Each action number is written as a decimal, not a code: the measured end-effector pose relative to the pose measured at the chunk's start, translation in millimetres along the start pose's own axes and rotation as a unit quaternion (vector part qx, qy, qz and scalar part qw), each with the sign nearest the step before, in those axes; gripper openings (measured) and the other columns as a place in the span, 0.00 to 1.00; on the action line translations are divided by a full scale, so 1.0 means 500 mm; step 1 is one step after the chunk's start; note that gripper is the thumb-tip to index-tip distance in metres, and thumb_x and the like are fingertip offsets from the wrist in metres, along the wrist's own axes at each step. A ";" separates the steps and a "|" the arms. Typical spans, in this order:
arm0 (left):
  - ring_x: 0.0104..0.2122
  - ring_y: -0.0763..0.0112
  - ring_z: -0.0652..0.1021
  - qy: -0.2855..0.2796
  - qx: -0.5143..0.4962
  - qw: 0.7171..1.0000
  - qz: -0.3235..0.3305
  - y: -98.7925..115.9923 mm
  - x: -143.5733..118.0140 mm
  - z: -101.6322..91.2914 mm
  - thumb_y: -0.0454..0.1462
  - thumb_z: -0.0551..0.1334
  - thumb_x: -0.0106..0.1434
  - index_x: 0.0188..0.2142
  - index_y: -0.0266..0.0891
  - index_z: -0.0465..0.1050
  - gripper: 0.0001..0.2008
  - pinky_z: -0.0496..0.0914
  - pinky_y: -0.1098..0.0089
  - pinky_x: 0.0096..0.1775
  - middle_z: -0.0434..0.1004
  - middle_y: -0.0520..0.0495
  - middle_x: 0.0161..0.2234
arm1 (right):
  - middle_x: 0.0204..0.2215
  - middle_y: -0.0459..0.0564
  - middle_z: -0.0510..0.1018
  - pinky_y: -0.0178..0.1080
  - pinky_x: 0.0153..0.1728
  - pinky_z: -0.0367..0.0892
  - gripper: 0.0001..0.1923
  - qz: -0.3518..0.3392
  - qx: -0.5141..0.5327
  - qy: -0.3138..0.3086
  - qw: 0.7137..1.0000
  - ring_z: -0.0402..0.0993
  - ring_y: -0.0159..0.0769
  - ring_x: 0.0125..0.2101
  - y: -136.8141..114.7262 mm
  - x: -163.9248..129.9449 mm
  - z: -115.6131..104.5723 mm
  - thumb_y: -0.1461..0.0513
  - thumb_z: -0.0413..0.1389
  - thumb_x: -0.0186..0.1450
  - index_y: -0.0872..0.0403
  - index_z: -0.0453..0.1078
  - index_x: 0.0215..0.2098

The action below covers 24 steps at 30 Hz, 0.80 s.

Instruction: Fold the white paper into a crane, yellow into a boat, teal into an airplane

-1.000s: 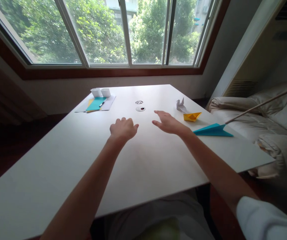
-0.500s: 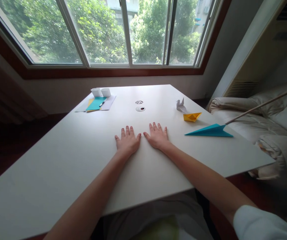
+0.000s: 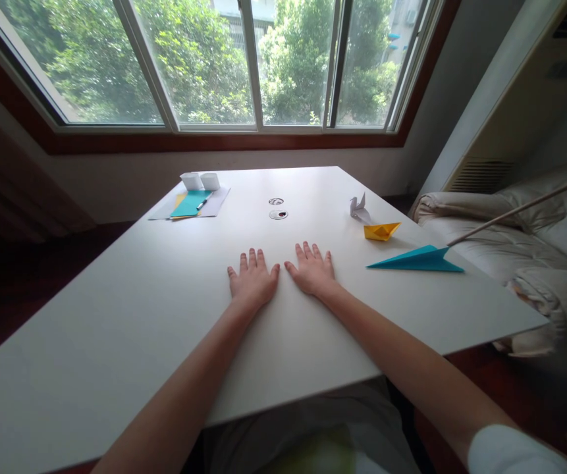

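Observation:
My left hand [image 3: 253,279] lies flat on the white table [image 3: 115,316], palm down with fingers spread, holding nothing. Beside it my right hand [image 3: 313,270] rests the same way, a small gap between the two thumbs. To the right of my right hand sits a blue paper plane [image 3: 416,259]. Behind the plane are a yellow paper boat [image 3: 382,232] and a white paper crane [image 3: 360,209]. Beyond my fingertips, two small round pieces lie flat: one round sticker-like disc [image 3: 278,214] and another patterned disc [image 3: 276,201] behind it.
At the far left of the table, coloured paper sheets [image 3: 190,204] lie stacked with a pen [image 3: 204,201] on top. Two small white containers [image 3: 200,181] stand behind them. A cushioned seat [image 3: 481,224] is at the right, with a thin stick [image 3: 520,209] above it. A window [image 3: 204,66] faces me.
Both hands stay flat in place on the table. The view has shifted very slightly; no object has moved on the table.

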<state>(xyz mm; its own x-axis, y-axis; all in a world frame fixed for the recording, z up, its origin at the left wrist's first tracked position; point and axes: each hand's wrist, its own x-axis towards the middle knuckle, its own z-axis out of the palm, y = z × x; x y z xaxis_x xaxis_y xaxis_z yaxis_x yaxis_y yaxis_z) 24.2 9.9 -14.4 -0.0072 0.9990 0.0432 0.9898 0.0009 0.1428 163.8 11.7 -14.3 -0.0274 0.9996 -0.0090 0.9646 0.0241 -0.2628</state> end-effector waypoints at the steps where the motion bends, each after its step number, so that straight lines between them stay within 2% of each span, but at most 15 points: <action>1: 0.62 0.52 0.47 0.001 -0.001 1.000 0.001 0.000 0.000 0.000 0.51 0.38 0.62 0.63 0.34 0.45 0.34 0.47 0.42 0.56 0.41 0.42 0.64 | 0.65 0.50 0.40 0.57 0.57 0.31 0.36 -0.001 0.000 0.001 1.000 0.34 0.45 0.63 0.000 0.000 0.000 0.45 0.32 0.64 0.54 0.39 0.65; 24: 0.62 0.55 0.47 0.005 0.023 1.000 -0.004 0.004 -0.004 0.004 0.51 0.37 0.62 0.63 0.33 0.44 0.35 0.47 0.43 0.56 0.41 0.43 0.64 | 0.65 0.50 0.39 0.56 0.57 0.30 0.37 0.001 -0.012 -0.003 1.000 0.33 0.44 0.63 0.001 0.001 0.006 0.45 0.31 0.63 0.54 0.38 0.65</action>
<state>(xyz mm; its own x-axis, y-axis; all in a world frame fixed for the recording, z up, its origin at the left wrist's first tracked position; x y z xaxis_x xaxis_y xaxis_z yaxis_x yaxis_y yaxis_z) 26.6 7.8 -16.0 -0.0164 0.9985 0.0520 0.9951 0.0112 0.0978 163.3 12.1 -17.4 -0.0269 0.9995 -0.0154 0.9709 0.0225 -0.2386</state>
